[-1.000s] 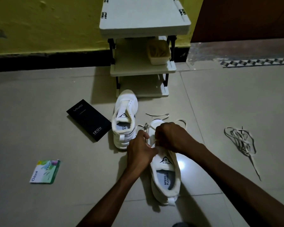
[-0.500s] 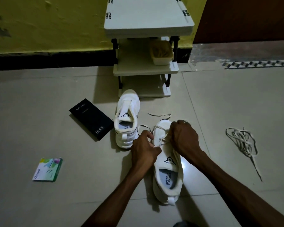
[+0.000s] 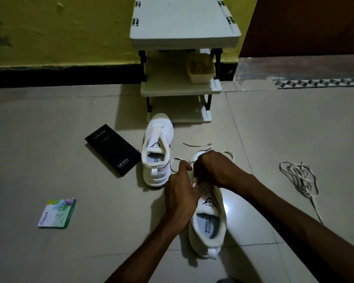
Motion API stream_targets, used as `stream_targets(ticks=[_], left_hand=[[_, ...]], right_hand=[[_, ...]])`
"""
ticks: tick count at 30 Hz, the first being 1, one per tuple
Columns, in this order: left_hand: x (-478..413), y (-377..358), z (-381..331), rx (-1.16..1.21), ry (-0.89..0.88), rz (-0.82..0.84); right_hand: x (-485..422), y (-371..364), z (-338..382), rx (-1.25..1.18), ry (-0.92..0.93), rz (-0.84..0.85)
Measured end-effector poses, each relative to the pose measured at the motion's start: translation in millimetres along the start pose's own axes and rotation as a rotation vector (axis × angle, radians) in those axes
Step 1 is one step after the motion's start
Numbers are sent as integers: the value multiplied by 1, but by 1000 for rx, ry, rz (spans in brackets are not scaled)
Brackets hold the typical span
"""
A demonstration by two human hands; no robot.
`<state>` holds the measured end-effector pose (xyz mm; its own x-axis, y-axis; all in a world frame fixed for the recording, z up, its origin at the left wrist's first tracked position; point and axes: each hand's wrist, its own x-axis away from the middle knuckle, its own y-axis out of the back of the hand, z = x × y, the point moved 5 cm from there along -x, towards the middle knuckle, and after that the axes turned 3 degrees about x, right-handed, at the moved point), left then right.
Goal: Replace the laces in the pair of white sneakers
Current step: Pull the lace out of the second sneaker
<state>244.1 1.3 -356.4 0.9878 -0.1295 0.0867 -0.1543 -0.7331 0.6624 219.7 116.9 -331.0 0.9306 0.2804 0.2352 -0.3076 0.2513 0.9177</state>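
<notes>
The sneaker (image 3: 209, 219) lies on the floor (image 3: 59, 164) dead ahead, heel nearest, toe pointing away. Over its eyelets, the left hand (image 3: 181, 193) and right hand (image 3: 215, 170) each pinch the lace (image 3: 197, 180).

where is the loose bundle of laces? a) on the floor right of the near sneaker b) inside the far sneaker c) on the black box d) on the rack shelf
a: the lace bundle lies on the floor tiles, to the right of the near sneaker and apart from it.
</notes>
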Motion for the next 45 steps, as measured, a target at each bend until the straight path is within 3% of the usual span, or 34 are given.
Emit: stream_targets(ticks=[4,6,8,10,12,14,20,24,28,34,37,40,43,45], left_hand=[[3,3,-3,-10,-26,-3],[6,3,-4,-32,-49,-6],[8,6,-1,-26,-33,-10],[7,7,3,-8,-10,-17],[5,7,5,-8,-4,-11],[4,6,6,-21,8,-10],[4,4,2,-1,-11,-42],[4,6,3,0,-19,-50],[3,4,7,29,4,-31],[4,2,13,112,97,-20],[6,2,14,148,127,-13],[6,0,16,161,122,-19],[6,0,12,153,55,-28],[8,4,14,140,60,-35]], right_hand=[[-5,3,-7,7,-41,-91],[-3,10,-23,-56,-187,-329],[7,14,-46,-282,-393,-591],[15,6,-60,-463,-533,-695],[12,-4,-58,-430,-504,-615],[7,-3,-46,-328,-349,-490],[-6,-1,1,224,124,-134],[-11,-6,10,383,239,-99],[-15,-6,9,387,244,-86],[-24,-13,-3,-21,-91,-7],[-27,-20,-7,-163,-174,11],[-27,2,-1,-352,-244,-172],[-24,63,1,-806,-290,-565],[-23,84,0,-987,-305,-603]])
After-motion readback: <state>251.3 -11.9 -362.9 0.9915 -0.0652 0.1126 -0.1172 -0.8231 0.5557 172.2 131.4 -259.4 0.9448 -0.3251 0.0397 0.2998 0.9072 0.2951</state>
